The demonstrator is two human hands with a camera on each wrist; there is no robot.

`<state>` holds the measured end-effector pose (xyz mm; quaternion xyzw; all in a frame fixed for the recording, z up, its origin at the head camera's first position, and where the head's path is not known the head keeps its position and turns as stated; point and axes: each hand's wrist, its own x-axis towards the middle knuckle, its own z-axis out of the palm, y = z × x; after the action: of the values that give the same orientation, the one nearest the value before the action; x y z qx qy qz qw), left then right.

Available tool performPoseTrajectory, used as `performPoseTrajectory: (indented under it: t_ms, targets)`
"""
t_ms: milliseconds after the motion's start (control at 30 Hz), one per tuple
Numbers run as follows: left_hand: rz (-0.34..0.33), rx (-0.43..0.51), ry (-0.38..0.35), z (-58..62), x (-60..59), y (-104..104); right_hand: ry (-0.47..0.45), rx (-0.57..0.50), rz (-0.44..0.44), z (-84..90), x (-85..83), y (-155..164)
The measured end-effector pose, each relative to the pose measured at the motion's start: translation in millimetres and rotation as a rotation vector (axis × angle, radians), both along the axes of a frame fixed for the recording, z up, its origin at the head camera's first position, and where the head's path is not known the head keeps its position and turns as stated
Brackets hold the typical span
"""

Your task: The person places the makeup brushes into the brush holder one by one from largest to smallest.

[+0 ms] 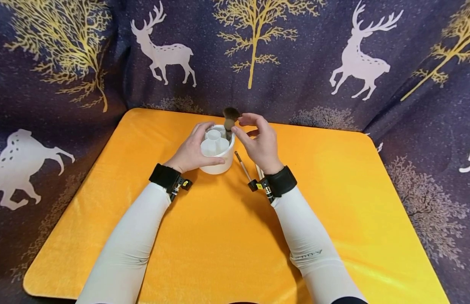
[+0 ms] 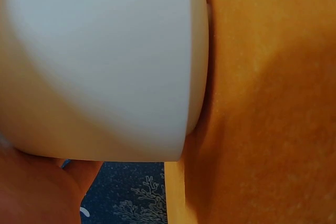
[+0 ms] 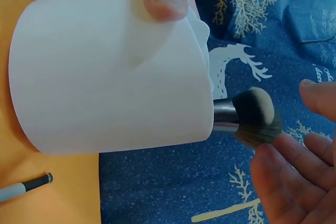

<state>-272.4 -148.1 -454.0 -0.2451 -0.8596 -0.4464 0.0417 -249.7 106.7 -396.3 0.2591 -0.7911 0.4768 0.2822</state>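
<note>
A white round brush holder [image 1: 218, 167] with several compartments stands upright on the table. My left hand [image 1: 190, 148] grips it from the left, thumb at the near side and fingers around the far side. A fluffy makeup brush [image 1: 231, 118] stands in the holder's right compartment, dark bristles up; its handle is hidden inside. Beside those bristles is my right hand [image 1: 262, 141], thumb and fingers spread apart. In the right wrist view the fingertips of the right hand [image 3: 296, 174] are close to the brush head [image 3: 254, 114]; whether they touch I cannot tell.
A slim brush [image 1: 242, 164] lies on the orange tablecloth [image 1: 215, 236] right of the holder. Pale thin handles [image 1: 259, 172] show partly under my right wrist. Behind the table hangs a dark blue curtain [image 1: 295, 71] with deer and trees.
</note>
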Motion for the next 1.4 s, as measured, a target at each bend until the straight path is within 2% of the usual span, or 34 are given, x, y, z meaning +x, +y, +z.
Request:
performPoseTrajectory:
  t_ms: [467, 967, 1400]
  targets:
    - [-0.005, 0.002, -0.003, -1.4, -1.5, -0.6, -0.063, -0.040, -0.047, 2.8, -3.4, 10.8]
    - [-0.004, 0.012, -0.006, -1.7, -2.0, -0.2, -0.080, -0.127, -0.082, 5.4, -8.1, 22.7]
    - [-0.002, 0.008, -0.005, -2.1, -2.3, 0.0, -0.066, -0.120, -0.133, 5.7, -12.4, 35.3]
